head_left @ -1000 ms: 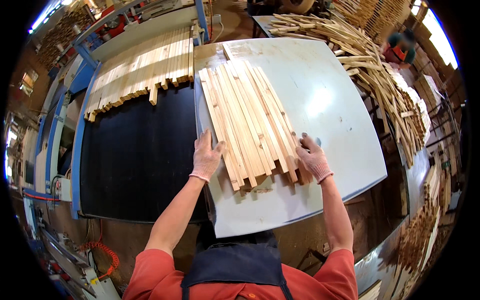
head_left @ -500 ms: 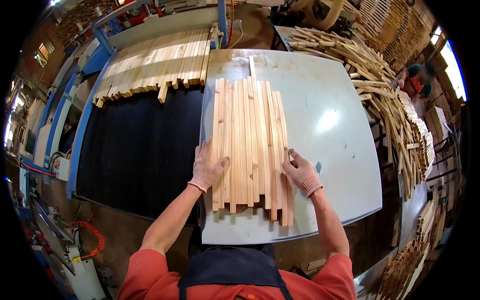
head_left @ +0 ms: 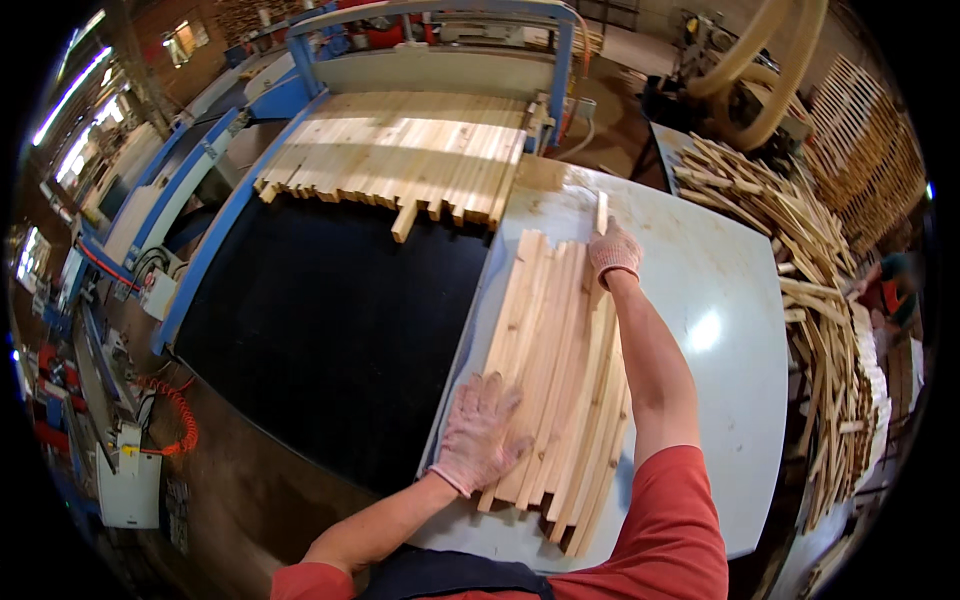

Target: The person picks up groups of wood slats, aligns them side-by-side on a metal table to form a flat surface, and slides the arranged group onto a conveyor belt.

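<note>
A row of several pale wooden slats (head_left: 555, 370) lies side by side on a light grey table (head_left: 720, 330). My left hand (head_left: 478, 432), in a knitted glove, rests flat on the near left end of the slats with fingers spread. My right hand (head_left: 613, 252), also gloved, reaches to the far end of the row and presses on the slat tips. One short slat (head_left: 601, 211) sticks out just beyond that hand.
A black conveyor belt (head_left: 330, 330) runs left of the table, carrying a wide batch of slats (head_left: 400, 155) at its far end under a blue machine frame (head_left: 440, 15). A big loose heap of slats (head_left: 800, 270) lines the table's right side. A person in red (head_left: 885, 285) stands far right.
My right hand went from the near right end of the slats to their far end. The row has turned and closed up. My left hand stays on the near left end.
</note>
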Tool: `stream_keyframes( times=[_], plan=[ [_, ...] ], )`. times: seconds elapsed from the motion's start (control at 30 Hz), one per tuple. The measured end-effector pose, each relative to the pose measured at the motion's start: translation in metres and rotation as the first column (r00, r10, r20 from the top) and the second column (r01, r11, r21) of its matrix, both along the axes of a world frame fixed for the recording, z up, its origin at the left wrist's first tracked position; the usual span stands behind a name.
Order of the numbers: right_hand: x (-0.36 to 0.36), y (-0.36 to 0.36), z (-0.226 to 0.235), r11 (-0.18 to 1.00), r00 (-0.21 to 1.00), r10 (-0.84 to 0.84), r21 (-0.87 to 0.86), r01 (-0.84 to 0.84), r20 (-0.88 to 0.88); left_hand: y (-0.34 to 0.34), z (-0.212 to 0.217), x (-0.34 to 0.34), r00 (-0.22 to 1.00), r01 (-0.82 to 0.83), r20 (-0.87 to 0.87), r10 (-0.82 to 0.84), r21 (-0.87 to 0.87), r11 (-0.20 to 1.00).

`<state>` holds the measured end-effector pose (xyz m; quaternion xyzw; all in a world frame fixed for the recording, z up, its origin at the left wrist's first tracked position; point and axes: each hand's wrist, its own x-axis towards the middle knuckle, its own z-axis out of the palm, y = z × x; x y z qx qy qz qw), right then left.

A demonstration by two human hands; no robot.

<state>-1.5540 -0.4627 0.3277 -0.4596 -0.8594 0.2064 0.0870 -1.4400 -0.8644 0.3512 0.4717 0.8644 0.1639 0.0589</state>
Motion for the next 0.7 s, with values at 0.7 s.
stream_keyframes(
  times=[0.7],
  plan=[
    [0.092, -0.055, 0.262, 0.759, 0.894, 0.246, 0.648, 0.063, -0.375, 0.098, 0.037, 0.046, 0.823, -0.068, 0.507, -0.254, 0.532, 0.844]
  ],
)
